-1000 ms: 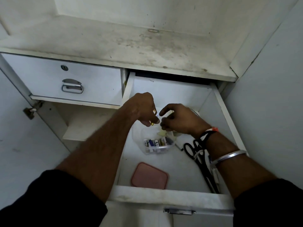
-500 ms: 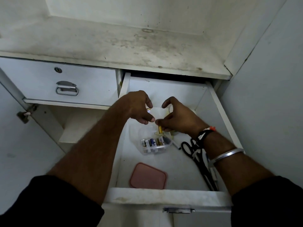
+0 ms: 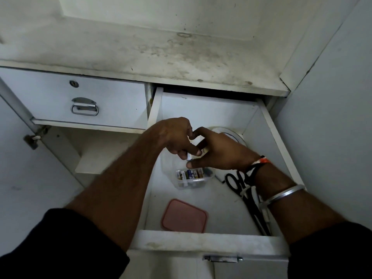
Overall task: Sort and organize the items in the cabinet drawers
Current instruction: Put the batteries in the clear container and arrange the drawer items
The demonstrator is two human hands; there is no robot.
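Far left, a metal hinge (image 3: 33, 137) on the cabinet side. Beside it the closed drawer (image 3: 112, 101), with a keyhole (image 3: 73, 83) above a metal pull handle (image 3: 84, 106). To its right the open drawer (image 3: 205, 241) is drawn out toward us. We note the left hand (image 3: 177, 137) over the drawer's left edge near the back, fingers curled narrow, tips pinching a small battery (image 3: 189, 157). Directly under that, a clear container (image 3: 191, 181) sits on the drawer floor towards the left edge, about midway front to back, with several batteries (image 3: 189, 175) lying side by side in it. A pink lid (image 3: 184, 216) lies flat against the front edge, left of centre, apart from the container. The right hand (image 3: 219, 152) meets the left over the container, fingers curled round a pale item (image 3: 204, 151) which we cannot identify; its thumb tip sits just below the small battery. Behind this hand, near the back right corner, part of a white round object (image 3: 231, 133) shows. Black scissors (image 3: 241, 190) lie along the right edge, blades pointing to the front right corner, partly hidden by the right forearm. That wrist carries a thread band (image 3: 257, 166) and a metal bangle (image 3: 281, 195).
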